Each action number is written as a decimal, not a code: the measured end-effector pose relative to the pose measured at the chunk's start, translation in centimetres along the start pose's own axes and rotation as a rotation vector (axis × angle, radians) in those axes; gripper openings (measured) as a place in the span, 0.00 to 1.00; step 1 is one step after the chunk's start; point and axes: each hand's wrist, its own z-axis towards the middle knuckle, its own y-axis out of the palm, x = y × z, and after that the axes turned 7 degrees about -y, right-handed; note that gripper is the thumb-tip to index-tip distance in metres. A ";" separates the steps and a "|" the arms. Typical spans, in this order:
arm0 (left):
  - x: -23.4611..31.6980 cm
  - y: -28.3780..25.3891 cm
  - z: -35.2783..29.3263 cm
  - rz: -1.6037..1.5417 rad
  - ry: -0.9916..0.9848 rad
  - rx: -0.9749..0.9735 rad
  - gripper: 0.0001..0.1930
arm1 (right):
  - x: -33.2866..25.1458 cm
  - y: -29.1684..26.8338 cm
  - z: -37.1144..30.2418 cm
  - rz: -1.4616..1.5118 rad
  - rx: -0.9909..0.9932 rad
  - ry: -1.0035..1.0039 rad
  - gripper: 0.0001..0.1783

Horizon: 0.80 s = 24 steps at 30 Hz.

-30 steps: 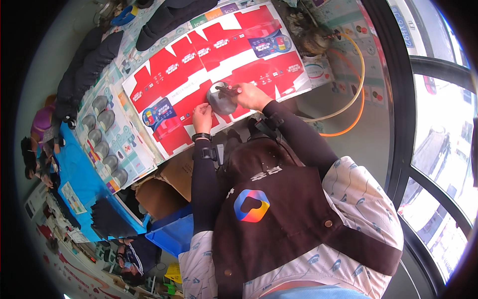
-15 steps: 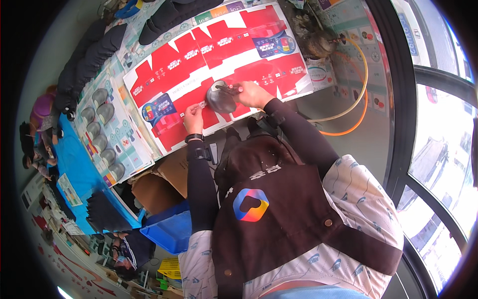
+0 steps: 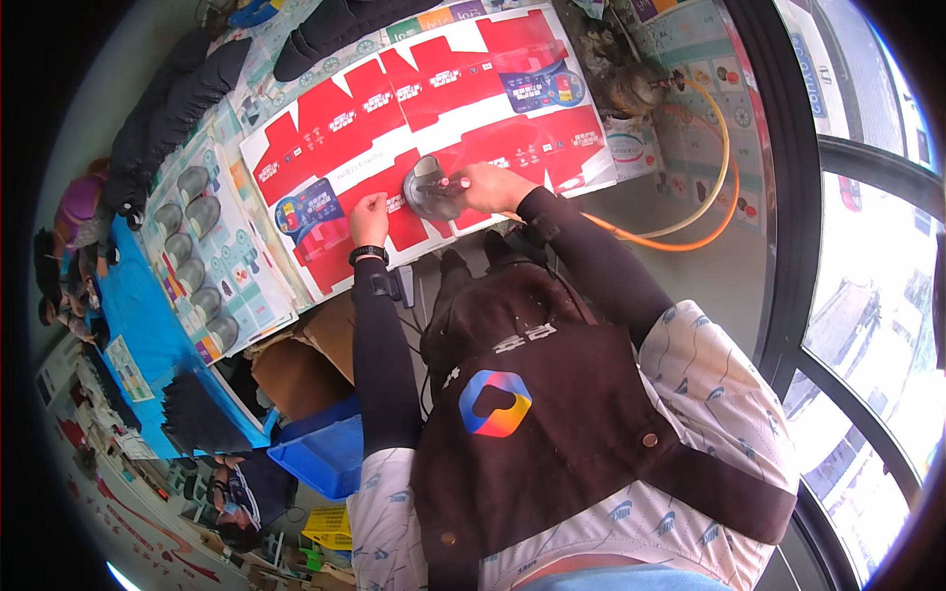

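Note:
A rounded, grey, shell-like piece (image 3: pixel 428 200) lies on the red-and-white printed sheet (image 3: pixel 360 160) in front of me. My right hand (image 3: pixel 490 187) is at its right side, fingers curled round a small dark tool (image 3: pixel 454 184) with reddish spots, which reaches over the piece. The tool's exact kind is unclear. To the left of the piece, apart from it, my left hand (image 3: pixel 371 221) hovers low over the sheet with thumb and fingers pinched together. Whatever is between those fingertips is too small to make out.
Several similar grey pieces (image 3: pixel 203 216) lie in rows on a printed board at the left. Dark padded items (image 3: pixel 330 39) lie beyond the sheet. Yellow and orange hoses (image 3: pixel 724 163) loop at the right. A blue bin (image 3: pixel 320 455) stands below left; other people sit farther left.
My left hand has drawn slightly left and toward me, away from the grey piece. My right hand has shifted a little left, and its tool has turned over the piece.

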 end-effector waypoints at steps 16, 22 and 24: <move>1.4 1.9 1.1 0.140 0.054 -0.295 0.15 | 0.0 -0.9 -1.2 -0.097 0.003 -0.086 0.19; 2.1 1.2 0.2 0.223 0.022 -0.264 0.14 | -0.7 -0.2 -1.7 0.037 0.116 -0.110 0.19; 2.1 1.1 0.0 0.219 -0.010 -0.282 0.15 | -0.4 -0.3 -1.9 -0.042 -0.005 -0.132 0.19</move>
